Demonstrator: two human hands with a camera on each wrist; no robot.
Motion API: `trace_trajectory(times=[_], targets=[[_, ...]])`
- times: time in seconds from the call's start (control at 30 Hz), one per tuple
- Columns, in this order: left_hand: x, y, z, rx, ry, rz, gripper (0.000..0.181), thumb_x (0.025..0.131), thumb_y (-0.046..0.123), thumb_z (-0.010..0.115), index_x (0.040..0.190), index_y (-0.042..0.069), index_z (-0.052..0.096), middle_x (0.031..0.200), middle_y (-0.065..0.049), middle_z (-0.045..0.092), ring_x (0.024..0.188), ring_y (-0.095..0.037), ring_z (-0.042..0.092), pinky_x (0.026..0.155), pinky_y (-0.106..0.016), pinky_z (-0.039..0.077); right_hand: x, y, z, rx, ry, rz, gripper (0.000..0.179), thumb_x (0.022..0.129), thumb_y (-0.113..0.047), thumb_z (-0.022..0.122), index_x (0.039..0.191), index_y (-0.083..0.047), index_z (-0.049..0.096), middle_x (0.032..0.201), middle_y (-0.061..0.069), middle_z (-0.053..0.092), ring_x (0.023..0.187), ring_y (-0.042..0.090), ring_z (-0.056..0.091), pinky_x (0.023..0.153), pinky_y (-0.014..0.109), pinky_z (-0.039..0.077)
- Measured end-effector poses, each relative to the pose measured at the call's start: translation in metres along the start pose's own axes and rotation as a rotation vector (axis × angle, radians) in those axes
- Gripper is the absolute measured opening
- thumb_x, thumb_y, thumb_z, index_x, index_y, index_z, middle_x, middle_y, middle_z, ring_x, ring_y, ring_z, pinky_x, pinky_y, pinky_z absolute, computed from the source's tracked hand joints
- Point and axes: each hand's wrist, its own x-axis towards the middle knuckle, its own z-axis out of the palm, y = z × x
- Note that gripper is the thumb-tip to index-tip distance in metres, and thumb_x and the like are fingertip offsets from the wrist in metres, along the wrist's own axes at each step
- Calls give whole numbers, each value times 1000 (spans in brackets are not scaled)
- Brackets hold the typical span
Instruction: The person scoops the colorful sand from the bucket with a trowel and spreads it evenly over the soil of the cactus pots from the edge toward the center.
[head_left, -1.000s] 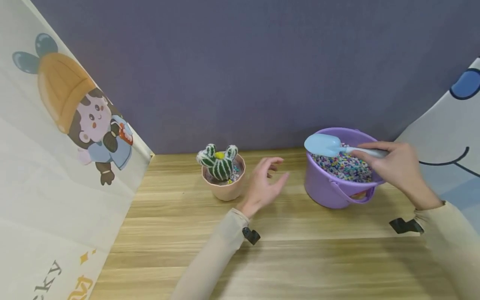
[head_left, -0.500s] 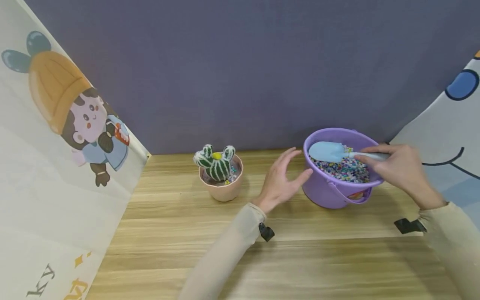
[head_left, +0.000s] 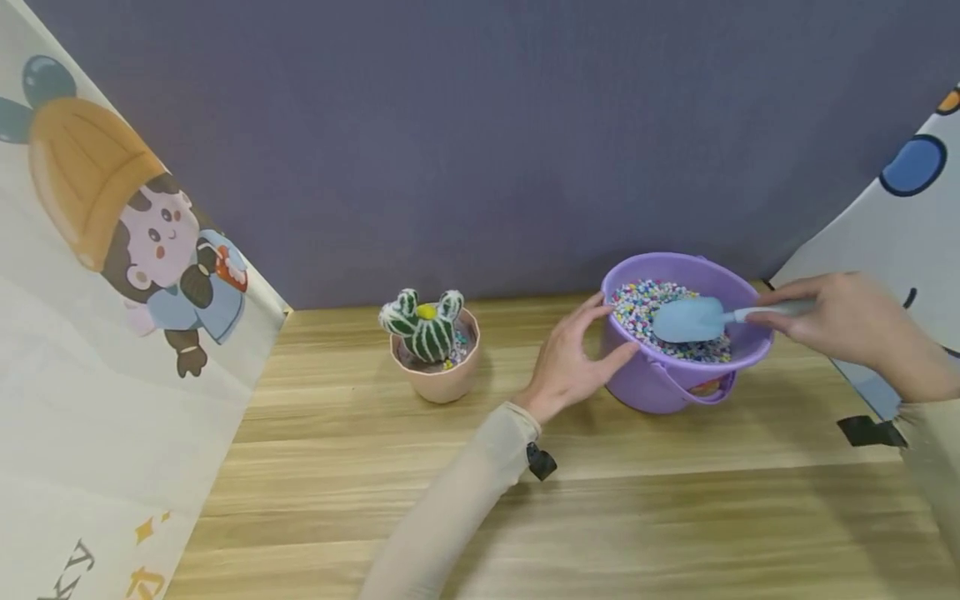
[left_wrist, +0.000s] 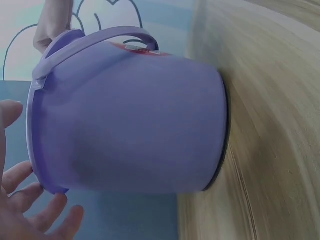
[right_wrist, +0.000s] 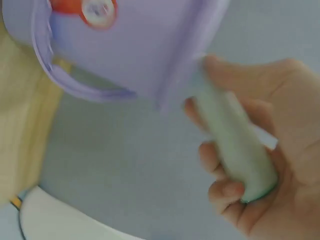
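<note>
A purple bucket [head_left: 651, 382] stands on the table, part filled with small multicoloured beads [head_left: 637, 312]. My right hand [head_left: 862, 325] grips the pale handle of a light blue toy shovel [head_left: 688, 320], its blade over the beads inside the bucket. In the right wrist view my fingers curl round the shovel handle [right_wrist: 232, 145]. My left hand [head_left: 566, 367] is at the bucket's left side, fingers spread and fingertips at the rim. In the left wrist view the thumb stands apart from the bucket wall [left_wrist: 135, 120]. Whether the blade touches the beads, I cannot tell.
Left of my left hand, a pink pot [head_left: 442, 385] holds a knitted cactus [head_left: 429, 333] and a few coloured beads. A dark grey panel [head_left: 480, 150] rises behind the wooden table [head_left: 337, 467]. Printed white cloths [head_left: 90, 400] hang at both sides.
My left hand has moved right, from beside the pot to the bucket's rim. The right hand has moved right with the shovel, whose blade now sits further inside the bucket.
</note>
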Motion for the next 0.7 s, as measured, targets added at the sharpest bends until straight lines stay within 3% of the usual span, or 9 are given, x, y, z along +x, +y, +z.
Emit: trace_trajectory(times=[0.2,0.43,0.57,0.7], targets=[[1,3,4,21,6,-35,69,93,58,73,151,24,56,174,15,31,158,-24,40,125,-56,40,-1,9,-21,-166,46,-37,32,83,-29,86,99,-2,84,50,-3,58,54,19,50,44,35,41],[3,4,3,27,10,-47,70,93,58,74,151,23,55,174,10,33,156,-24,42,125,-54,41,3,5,-27,-214,34,-37,25,83,-27,87,94,-5,84,80,18,78,66,32,66,51,45,50],[3,3,3,26,12,-45,78,93,58,75,157,22,49,172,6,38,155,-24,44,125,-53,41,10,-1,-21,-173,14,-70,28,83,-31,89,95,-6,85,62,6,69,58,22,57,46,39,45],[2,3,6,17,3,-45,80,93,57,75,159,21,47,172,5,39,154,-25,45,124,-52,42,12,-4,-3,-63,-9,-56,34,85,-36,89,101,-6,85,58,1,66,52,12,38,45,30,32]])
